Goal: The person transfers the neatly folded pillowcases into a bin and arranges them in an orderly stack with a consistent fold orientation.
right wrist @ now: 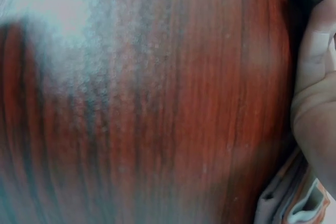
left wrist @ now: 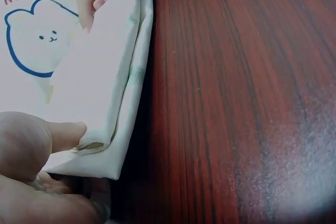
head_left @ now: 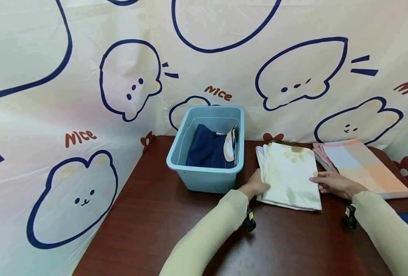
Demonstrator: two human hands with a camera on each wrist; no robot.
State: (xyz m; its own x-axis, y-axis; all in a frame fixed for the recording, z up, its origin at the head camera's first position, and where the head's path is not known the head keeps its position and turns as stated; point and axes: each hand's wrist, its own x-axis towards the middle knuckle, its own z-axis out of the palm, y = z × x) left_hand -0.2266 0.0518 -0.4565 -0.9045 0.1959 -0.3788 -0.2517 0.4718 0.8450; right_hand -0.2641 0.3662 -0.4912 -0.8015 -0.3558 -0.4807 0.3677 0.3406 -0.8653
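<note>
1. Fingers (head_left: 322,179) on both sides pinch a folded floral cloth (head_left: 290,172).
2. Leftmost on the brown surface (head_left: 148,214) stands a blue bin (head_left: 207,182), navy fabric (head_left: 205,149) inside.
3. Just right of it, the left hand (head_left: 257,184) grips the cloth's left edge, thumb on top.
4. The cloth spans between; whether it's lifted, I can't quite tell.
5. The right hand (head_left: 335,183) pinches its right edge.
6. Beyond lies a folded checkered cloth (head_left: 366,165).

Hands (left wrist: 26,153) (right wrist: 317,98) partly cut off by the wrist views' edges
</note>
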